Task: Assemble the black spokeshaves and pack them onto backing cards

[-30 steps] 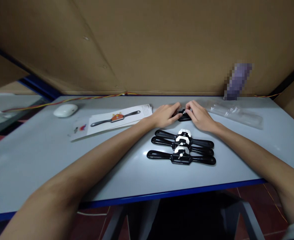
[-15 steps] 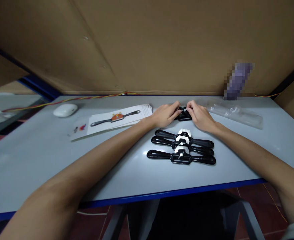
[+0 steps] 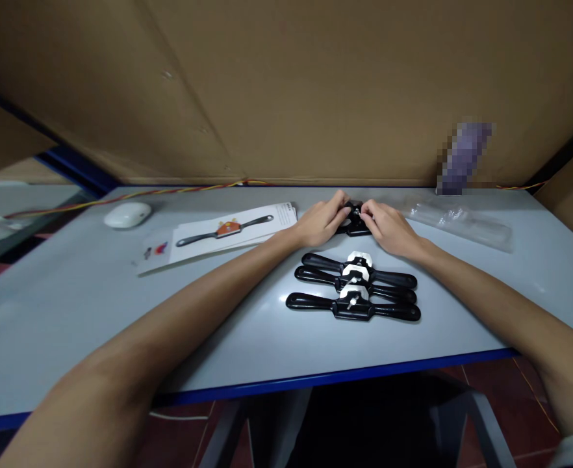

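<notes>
A black spokeshave (image 3: 353,223) lies across the far middle of the grey table, mostly hidden by my hands. My left hand (image 3: 321,223) grips its left side with curled fingers. My right hand (image 3: 388,227) grips its right side, thumb and forefinger pinching at the small metal screw on top. Closer to me, three more black spokeshaves (image 3: 355,287) with silver blades lie side by side in a tight row, untouched.
A printed card (image 3: 218,236) picturing a spokeshave lies left of my hands, with a white mouse (image 3: 127,214) beyond it. Clear plastic packaging (image 3: 459,219) sits at the right rear. Red-yellow wire (image 3: 121,196) runs along the cardboard back wall. The table's blue front edge (image 3: 345,376) is near me.
Both hands have shifted slightly on the held spokeshave; my fingers have moved closer together over its centre. The three spokeshaves in front have stayed still.
</notes>
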Demonstrator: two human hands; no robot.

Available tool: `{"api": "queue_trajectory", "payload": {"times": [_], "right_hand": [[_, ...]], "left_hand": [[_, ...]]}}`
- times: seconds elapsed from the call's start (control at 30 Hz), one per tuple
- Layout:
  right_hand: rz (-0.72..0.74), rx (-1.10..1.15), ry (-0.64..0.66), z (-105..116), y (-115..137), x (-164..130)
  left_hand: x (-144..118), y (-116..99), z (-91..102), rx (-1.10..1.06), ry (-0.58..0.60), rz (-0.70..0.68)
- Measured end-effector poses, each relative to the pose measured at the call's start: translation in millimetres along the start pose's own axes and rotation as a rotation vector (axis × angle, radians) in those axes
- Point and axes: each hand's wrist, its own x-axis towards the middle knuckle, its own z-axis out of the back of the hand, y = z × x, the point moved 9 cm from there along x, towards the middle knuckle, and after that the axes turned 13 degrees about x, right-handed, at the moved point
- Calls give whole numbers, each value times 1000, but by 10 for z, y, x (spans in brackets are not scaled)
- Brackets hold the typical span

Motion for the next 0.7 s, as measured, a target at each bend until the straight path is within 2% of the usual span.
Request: {"api": "queue_trajectory", "payload": {"times": [0.7], "right_hand": [[11, -87, 43, -5, 75, -14]], "left_hand": [[29, -7, -47, 31, 61, 24]]}}
